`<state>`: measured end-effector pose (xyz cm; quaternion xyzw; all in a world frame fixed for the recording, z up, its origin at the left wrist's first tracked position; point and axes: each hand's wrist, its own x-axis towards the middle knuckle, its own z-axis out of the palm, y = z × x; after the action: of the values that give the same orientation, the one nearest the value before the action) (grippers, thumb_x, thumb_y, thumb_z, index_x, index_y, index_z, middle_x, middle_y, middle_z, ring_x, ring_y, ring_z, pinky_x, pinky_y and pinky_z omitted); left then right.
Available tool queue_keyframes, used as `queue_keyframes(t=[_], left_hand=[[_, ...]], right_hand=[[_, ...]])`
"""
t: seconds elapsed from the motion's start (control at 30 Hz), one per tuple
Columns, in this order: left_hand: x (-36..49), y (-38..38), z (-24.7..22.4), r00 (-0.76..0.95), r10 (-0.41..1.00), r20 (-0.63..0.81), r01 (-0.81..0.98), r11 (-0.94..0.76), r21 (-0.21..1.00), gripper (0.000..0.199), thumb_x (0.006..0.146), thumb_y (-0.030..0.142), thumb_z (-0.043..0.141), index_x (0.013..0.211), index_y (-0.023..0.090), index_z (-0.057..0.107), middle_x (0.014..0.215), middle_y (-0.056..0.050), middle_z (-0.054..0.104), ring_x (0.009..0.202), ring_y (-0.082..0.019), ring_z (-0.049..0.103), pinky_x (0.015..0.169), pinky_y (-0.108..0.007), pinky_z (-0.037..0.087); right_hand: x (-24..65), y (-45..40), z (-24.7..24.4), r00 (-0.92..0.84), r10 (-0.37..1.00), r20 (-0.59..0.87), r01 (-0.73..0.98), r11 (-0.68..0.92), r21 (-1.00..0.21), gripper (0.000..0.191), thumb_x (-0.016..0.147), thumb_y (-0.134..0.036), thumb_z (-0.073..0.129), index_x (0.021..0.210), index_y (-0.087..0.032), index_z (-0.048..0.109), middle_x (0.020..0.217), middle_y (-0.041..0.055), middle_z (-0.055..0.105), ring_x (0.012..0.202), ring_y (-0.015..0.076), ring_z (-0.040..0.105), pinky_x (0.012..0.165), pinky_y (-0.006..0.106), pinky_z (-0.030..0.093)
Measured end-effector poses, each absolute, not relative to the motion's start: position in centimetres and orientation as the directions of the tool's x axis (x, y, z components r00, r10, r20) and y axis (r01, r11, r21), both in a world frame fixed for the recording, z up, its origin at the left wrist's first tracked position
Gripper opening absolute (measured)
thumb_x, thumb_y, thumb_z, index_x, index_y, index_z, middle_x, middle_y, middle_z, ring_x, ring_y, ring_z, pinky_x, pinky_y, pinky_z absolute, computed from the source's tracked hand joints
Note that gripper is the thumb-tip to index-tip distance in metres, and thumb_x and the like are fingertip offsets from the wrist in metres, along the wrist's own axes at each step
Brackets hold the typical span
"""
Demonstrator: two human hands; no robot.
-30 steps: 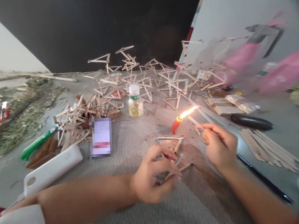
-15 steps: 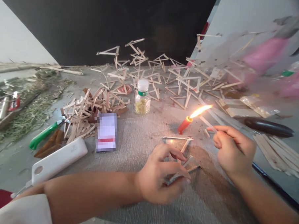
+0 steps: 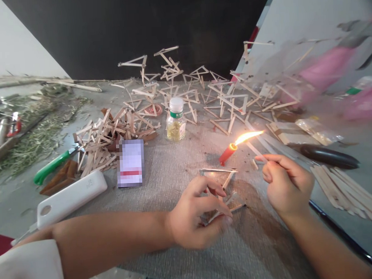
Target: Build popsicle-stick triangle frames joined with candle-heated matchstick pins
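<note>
My right hand (image 3: 286, 184) is closed in a pinch on a thin pale strip (image 3: 253, 150), whose far end points up beside the flame of a lit red candle (image 3: 228, 153). The candle leans to the right, and its long flame streams the same way. My left hand (image 3: 200, 215) is open, its fingers apart and curved over a small frame of wooden sticks (image 3: 227, 181) on the grey tabletop (image 3: 163, 173). Part of that frame is hidden behind the fingers. A short wooden piece (image 3: 255, 164) lies near the right fingertips.
Many joined stick frames (image 3: 230, 96) stand at the back. On the left are a stick pile (image 3: 103, 147), a green-handled tool (image 3: 51, 166), a phone (image 3: 131, 162) and a white power bank (image 3: 73, 198). A bottle (image 3: 175, 121) stands mid-table. Flat sticks (image 3: 345, 190) and a dark handle (image 3: 330, 156) lie right.
The whole view has shifted slightly. Both hands keep nearly the same pose, with the strip still beside the flame.
</note>
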<state>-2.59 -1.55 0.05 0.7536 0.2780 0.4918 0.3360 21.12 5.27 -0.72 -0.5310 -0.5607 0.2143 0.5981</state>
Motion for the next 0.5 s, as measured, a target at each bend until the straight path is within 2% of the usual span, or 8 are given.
queue_keyframes(t=[0.2,0.3,0.4,0.5], left_hand=[[-2.6,-1.5,0.0,0.381,0.743,0.55,0.086,-0.621,0.779,0.01,0.084,0.013,0.069,0.089,0.02,0.074,0.108,-0.013,0.062,0.107,-0.026,0.065,0.091,-0.041,0.056],[-2.4,-1.5,-0.3,0.409,0.757,0.509,0.127,-0.6,0.79,0.006,0.084,0.015,0.07,0.086,0.019,0.073,0.115,-0.013,0.062,0.11,-0.027,0.065,0.093,-0.043,0.055],[-2.3,-1.6,-0.5,0.452,0.776,0.441,0.188,-0.566,0.803,0.004,0.083,0.015,0.07,0.081,0.018,0.071,0.124,-0.014,0.062,0.104,-0.026,0.067,0.096,-0.047,0.055],[-2.2,-1.7,-0.5,0.487,0.773,0.408,0.231,-0.564,0.793,0.004,0.083,0.015,0.069,0.082,0.019,0.071,0.128,-0.014,0.061,0.109,-0.028,0.066,0.094,-0.047,0.058]], right_hand=[[21.0,5.1,-0.3,0.296,0.84,0.454,0.322,0.359,-0.876,0.02,0.085,-0.023,0.058,0.087,-0.019,0.078,0.052,-0.0056,0.045,0.047,0.0106,0.039,0.048,0.029,0.028],[20.9,4.9,0.2,0.317,0.78,0.539,0.306,0.454,-0.837,0.017,0.087,-0.023,0.061,0.085,-0.022,0.078,0.054,-0.0032,0.052,0.048,0.0121,0.043,0.048,0.03,0.03],[20.9,4.7,0.7,0.336,0.737,0.587,0.25,0.531,-0.81,0.014,0.089,-0.025,0.065,0.088,-0.026,0.078,0.067,0.0007,0.066,0.048,0.0123,0.045,0.046,0.03,0.032],[21.2,4.4,1.2,0.268,0.755,0.598,0.209,0.561,-0.801,0.015,0.094,-0.029,0.065,0.097,-0.026,0.079,0.067,0.0004,0.065,0.05,0.0123,0.047,0.047,0.03,0.033]])
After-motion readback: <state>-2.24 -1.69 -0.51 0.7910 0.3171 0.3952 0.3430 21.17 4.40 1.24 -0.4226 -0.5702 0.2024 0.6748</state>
